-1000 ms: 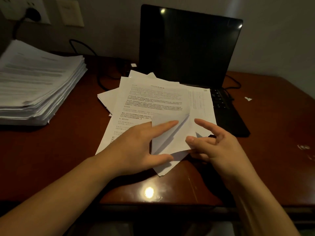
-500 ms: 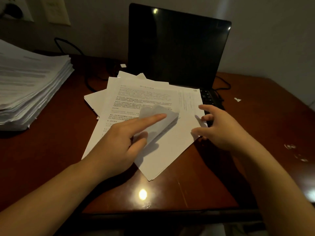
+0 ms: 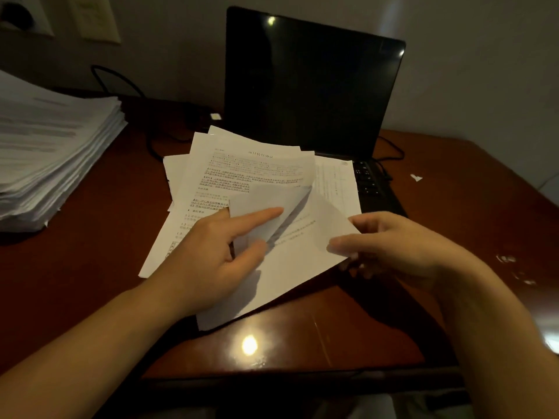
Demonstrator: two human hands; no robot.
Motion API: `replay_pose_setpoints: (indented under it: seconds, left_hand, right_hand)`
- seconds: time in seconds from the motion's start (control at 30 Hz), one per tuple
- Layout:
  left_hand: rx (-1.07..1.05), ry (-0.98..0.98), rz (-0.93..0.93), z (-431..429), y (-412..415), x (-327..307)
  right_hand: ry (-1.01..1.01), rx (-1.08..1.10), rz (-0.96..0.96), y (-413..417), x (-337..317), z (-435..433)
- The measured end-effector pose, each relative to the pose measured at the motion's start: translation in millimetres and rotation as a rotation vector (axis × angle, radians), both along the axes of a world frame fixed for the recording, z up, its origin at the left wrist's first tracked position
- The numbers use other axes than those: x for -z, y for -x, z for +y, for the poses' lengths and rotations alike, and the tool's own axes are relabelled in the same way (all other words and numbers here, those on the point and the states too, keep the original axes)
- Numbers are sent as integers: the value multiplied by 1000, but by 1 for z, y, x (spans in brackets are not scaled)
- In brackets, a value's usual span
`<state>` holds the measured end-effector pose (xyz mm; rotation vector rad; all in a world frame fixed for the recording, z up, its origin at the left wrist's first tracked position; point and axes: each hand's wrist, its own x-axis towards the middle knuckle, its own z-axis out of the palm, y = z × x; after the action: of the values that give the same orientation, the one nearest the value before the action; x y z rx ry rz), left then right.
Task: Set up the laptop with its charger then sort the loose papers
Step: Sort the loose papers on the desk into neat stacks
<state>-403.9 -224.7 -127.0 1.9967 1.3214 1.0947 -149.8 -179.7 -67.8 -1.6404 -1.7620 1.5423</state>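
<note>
The left index finger [image 3: 263,213] lies straight along a bent-up corner of the top sheet [image 3: 251,167], and the thumb presses the same flap from the near side. The left hand [image 3: 208,258] thus pinches that corner, which shows its blank back. Its other fingers are hidden behind the flap. The right thumb [image 3: 338,246] sits on top of the right corner of the sheet below [image 3: 290,267], with blurred fingertips curled under the edge. The right hand [image 3: 405,246] thus grips that corner between thumb and fingers. Both forearms reach in from the near edge.

The papers [image 3: 181,176] lie fanned in a loose pile on the desk [image 3: 90,267], just in front of the laptop [image 3: 311,86]. Their far right edge overlaps the left part of its keyboard. The top sheet is printed, and the lifted corner uncovers faint print on the sheet under it. The near corner of the pile points toward the person, close to a bright spot of reflected light.

The laptop stands open with a dark screen, toward the back of the desk. A black cable [image 3: 157,146] runs across the desk left of it. A thinner one loops by its right side. A tall stack [image 3: 51,152] of printed paper sits at the left, well apart from the pile. A small white scrap [image 3: 416,177] lies to the right of the laptop.
</note>
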Motion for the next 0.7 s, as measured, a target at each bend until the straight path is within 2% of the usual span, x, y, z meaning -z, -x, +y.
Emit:
replay_pose_setpoints:
  seconds: [0.1,0.2,0.3,0.4,0.53,0.7]
  left_hand:
    - [102,16,86,1,4,5]
    - [176,43,205,-1,3,7]
    - [209,53,246,-1,0,7]
    - [207,49,254,0,-1,8]
    - [209,12,186,1,-2,8]
    - [176,30,-1,-2,-4,3]
  right_hand:
    - [127,-59,283,-11,9,-14]
    - [127,-80,397,-12,23,-25]
    - [50,9,387,-7,27,-31]
    - [-68,63,261,3,27,-35]
    - [-224,131,202,14,34,-42]
    - [-124,114,304,-1,37,-43]
